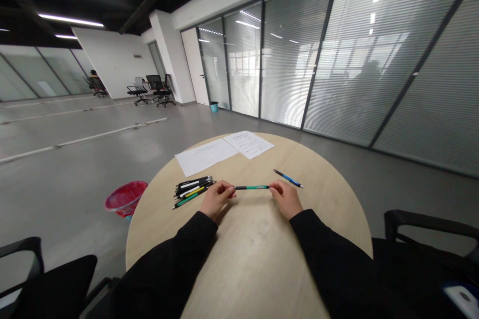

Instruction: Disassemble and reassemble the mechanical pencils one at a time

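A green and black pen (254, 187) is stretched level between my two hands, just over the round table. My left hand (217, 197) pinches its black end, and my right hand (286, 198) pinches the opposite end. Beside my left hand lies a pile of several pens (191, 190), mostly black, with white, yellow and green barrels among them. A blue and black pen (287, 178) rests alone on the tabletop, a little beyond my right hand.
Two printed paper sheets (206, 156) lie at the far side of the wooden table (247, 264). A red-lined bin (126, 199) stands on the floor at the left. Black chairs (430, 259) flank the table. Glass partitions with blinds (292, 60) rise behind.
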Tool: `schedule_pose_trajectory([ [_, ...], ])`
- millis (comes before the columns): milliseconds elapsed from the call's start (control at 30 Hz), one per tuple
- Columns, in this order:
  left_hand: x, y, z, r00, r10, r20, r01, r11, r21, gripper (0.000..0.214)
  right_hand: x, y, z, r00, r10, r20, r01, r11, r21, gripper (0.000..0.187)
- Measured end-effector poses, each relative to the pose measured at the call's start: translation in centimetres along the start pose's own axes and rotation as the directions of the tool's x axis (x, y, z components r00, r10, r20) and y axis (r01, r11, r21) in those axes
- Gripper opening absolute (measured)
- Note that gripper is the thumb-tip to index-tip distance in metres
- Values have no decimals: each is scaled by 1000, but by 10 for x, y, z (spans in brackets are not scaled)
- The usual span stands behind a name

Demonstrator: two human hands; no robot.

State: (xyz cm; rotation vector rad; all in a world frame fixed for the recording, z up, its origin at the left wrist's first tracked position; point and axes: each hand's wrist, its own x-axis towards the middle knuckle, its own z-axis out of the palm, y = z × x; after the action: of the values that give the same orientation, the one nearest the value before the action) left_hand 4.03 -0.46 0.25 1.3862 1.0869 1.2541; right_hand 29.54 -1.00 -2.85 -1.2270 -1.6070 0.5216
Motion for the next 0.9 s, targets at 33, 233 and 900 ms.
schedule_pose_trajectory([
  [33,0,0,0,1000,1,3,-1,1000,2,32,0,0,0,1000,2,0,-2,1000,6,16],
  [233,0,-1,0,1000,-9,25,9,1000,-2,32,0,0,-1,1000,15,-2,-15,1000,18,18],
  [900,-2,3,-1,995,35,94,-41,997,71,31,0,-5,-6,999,16,30,-17,1000,25,25],
])
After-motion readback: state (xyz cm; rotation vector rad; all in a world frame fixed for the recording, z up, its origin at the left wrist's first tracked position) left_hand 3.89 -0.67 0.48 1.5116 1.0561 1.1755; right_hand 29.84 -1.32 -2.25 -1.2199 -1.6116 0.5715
